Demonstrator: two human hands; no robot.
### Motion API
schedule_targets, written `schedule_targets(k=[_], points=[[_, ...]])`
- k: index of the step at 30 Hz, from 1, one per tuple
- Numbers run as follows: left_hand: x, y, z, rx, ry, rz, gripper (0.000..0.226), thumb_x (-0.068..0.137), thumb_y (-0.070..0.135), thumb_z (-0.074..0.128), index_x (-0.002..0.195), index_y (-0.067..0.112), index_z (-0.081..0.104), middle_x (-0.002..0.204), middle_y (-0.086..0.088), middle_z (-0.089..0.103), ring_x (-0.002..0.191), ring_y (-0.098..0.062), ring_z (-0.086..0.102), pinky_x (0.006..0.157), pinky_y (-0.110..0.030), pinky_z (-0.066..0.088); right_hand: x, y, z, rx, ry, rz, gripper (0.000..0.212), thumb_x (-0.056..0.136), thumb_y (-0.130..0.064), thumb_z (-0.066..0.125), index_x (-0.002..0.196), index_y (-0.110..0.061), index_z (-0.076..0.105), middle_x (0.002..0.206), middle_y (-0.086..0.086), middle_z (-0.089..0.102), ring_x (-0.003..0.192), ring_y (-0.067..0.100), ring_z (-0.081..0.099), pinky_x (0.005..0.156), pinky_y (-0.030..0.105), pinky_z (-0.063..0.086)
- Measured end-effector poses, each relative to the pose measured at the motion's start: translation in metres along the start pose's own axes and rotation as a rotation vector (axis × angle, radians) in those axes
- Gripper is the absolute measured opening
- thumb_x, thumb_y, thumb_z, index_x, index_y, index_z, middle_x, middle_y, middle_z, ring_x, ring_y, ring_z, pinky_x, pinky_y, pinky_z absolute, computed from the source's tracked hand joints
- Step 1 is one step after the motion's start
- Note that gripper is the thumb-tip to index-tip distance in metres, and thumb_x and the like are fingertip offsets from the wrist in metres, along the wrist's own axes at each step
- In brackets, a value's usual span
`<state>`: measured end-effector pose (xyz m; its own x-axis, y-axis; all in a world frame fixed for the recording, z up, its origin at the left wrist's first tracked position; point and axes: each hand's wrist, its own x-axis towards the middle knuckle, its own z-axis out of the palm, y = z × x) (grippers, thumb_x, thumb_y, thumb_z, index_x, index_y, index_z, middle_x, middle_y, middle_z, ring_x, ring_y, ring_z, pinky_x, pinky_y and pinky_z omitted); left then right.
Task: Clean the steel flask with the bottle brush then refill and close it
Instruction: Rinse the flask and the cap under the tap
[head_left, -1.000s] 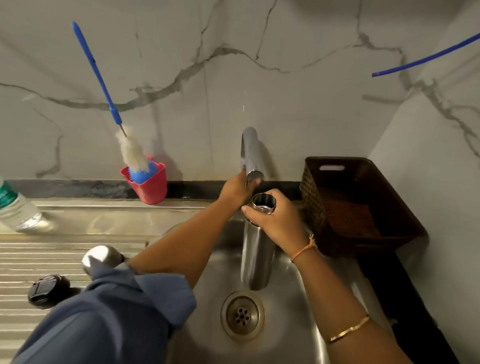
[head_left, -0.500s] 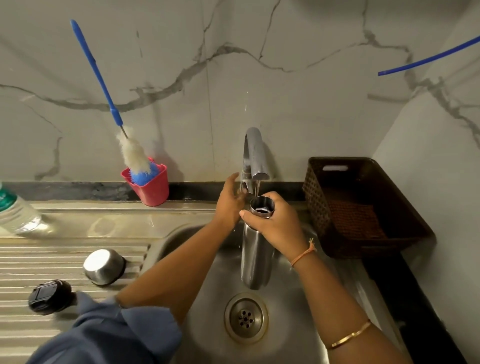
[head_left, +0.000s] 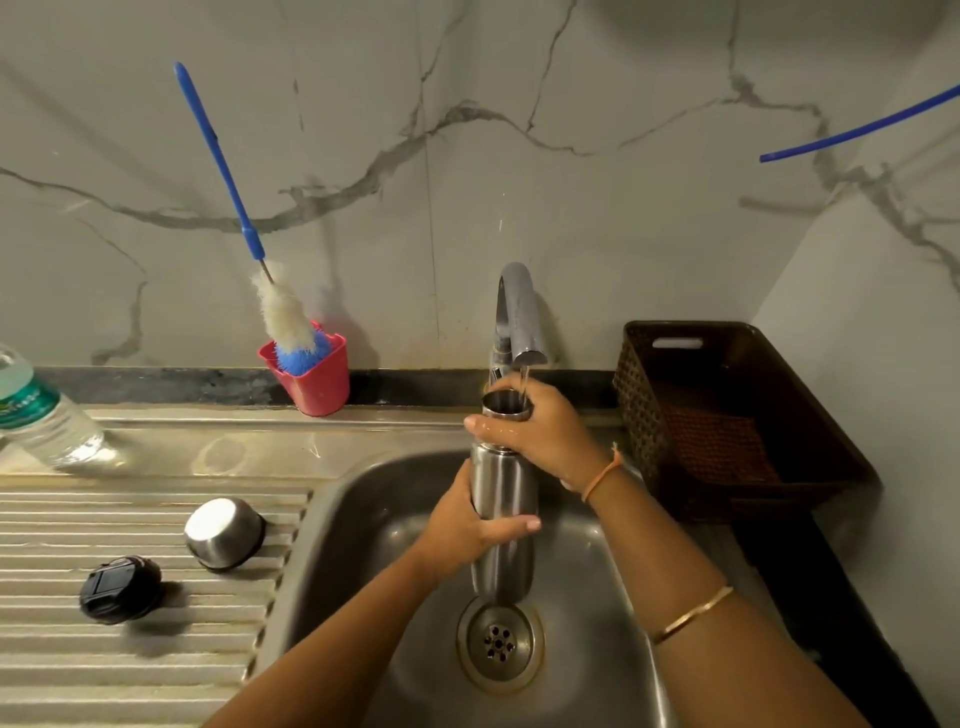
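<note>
While the left hand (head_left: 465, 527) gripped the flask (head_left: 503, 488) mid-body, upright over the sink (head_left: 358, 525) drain, and the right hand (head_left: 543, 434) wrapped its neck, the tap (head_left: 519, 317) ran water into the mouth. Best bet imo was holding that mouth dead centre under the stream and watching for overflow. The cap (head_left: 119, 588) and steel lid (head_left: 224, 532) lay on the counter (head_left: 156, 670) to the left, with the brush (head_left: 285, 312) in its red cup (head_left: 318, 387) farther back. Nothing looked in the way.

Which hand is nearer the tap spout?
Right. The right hand grips the flask neck just under the tap spout; the left hand holds the body lower down.
</note>
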<state>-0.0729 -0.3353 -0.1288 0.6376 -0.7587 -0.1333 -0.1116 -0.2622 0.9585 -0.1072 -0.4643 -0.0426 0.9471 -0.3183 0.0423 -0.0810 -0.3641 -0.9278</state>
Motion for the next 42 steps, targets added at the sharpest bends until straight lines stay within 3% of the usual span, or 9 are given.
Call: schedule_targets(k=[7,11,14,17,22,27,33,37,42], points=[[0.002,0.008,-0.001,0.119,0.038,-0.045,0.076,0.046,0.059,0.076,0.112,0.044,0.041,0.106,0.014,0.061,0.094,-0.003,0.062,0.082,-0.020,0.052,0.010,0.016,0.007,0.813,0.432,0.414,0.030,0.081,-0.031,0.063,0.093,-0.003,0.065,0.083,0.017,0.065,0.072,0.027,0.062,0.075,0.040,0.053],[-0.007,0.009,-0.003,-0.080,0.032,-0.077,0.071,0.045,0.058,0.076,0.108,0.033,0.053,0.102,0.005,0.067,0.092,-0.011,0.066,0.079,-0.022,0.053,0.005,0.012,0.017,0.462,0.484,0.229,0.030,0.094,-0.032,0.048,0.074,-0.012,0.056,0.072,0.010,0.056,0.069,0.024,0.054,0.067,0.033,0.046],[-0.010,0.011,-0.004,-0.299,0.051,-0.068,0.082,0.049,0.067,0.074,0.111,0.015,0.059,0.099,-0.008,0.071,0.090,-0.023,0.068,0.080,-0.032,0.055,-0.007,0.010,0.030,0.366,0.370,0.014,0.027,0.096,-0.035,0.043,0.104,-0.014,0.058,0.092,0.004,0.061,0.084,0.014,0.060,0.074,0.024,0.048],[-0.009,0.015,0.000,-0.467,0.154,-0.134,0.086,0.056,0.076,0.065,0.114,0.012,0.059,0.099,-0.012,0.072,0.088,-0.026,0.069,0.084,-0.040,0.055,-0.024,0.027,0.045,0.344,0.222,0.017,0.052,0.092,-0.048,0.037,0.141,-0.030,0.034,0.124,-0.003,0.056,0.106,0.008,0.059,0.087,0.022,0.049],[-0.008,0.021,0.002,-0.540,0.294,-0.200,0.080,0.062,0.072,0.064,0.122,0.020,0.054,0.105,-0.010,0.070,0.094,-0.025,0.069,0.089,-0.047,0.054,-0.078,0.063,0.065,0.287,0.071,0.083,0.073,0.081,-0.044,0.066,0.138,-0.050,0.020,0.127,-0.023,0.048,0.114,-0.001,0.054,0.089,0.020,0.051],[-0.007,0.039,0.012,-0.364,0.268,-0.134,0.066,0.066,0.050,0.071,0.122,0.024,0.049,0.105,0.002,0.065,0.092,-0.014,0.066,0.076,-0.028,0.054,-0.095,0.090,0.058,0.317,0.016,0.242,0.090,0.068,-0.015,0.082,0.138,-0.030,0.028,0.123,-0.010,0.057,0.108,0.005,0.059,0.089,0.025,0.052],[0.007,0.065,0.010,-0.111,0.253,0.109,0.057,0.071,0.026,0.081,0.115,0.034,0.046,0.100,0.016,0.062,0.091,0.001,0.062,0.069,-0.011,0.049,-0.093,0.099,0.039,0.174,0.077,0.302,0.090,0.060,-0.027,0.085,0.131,-0.036,0.030,0.120,-0.011,0.056,0.106,0.007,0.059,0.087,0.026,0.053],[-0.008,0.047,0.013,0.027,0.185,0.098,0.057,0.067,0.032,0.083,0.107,0.042,0.044,0.102,0.015,0.063,0.093,-0.002,0.063,0.071,-0.008,0.048,-0.089,0.105,0.031,-0.039,-0.056,0.345,0.095,0.055,-0.031,0.085,0.132,-0.033,0.031,0.123,-0.010,0.052,0.113,0.011,0.053,0.093,0.030,0.050],[-0.017,0.048,0.006,0.198,0.211,0.216,0.061,0.063,0.039,0.084,0.108,0.043,0.043,0.095,0.026,0.061,0.096,0.004,0.061,0.075,-0.005,0.045,-0.089,0.110,0.049,0.042,0.079,0.263,0.083,0.054,-0.026,0.084,0.124,-0.035,0.041,0.116,-0.014,0.059,0.108,0.003,0.057,0.088,0.024,0.052]])
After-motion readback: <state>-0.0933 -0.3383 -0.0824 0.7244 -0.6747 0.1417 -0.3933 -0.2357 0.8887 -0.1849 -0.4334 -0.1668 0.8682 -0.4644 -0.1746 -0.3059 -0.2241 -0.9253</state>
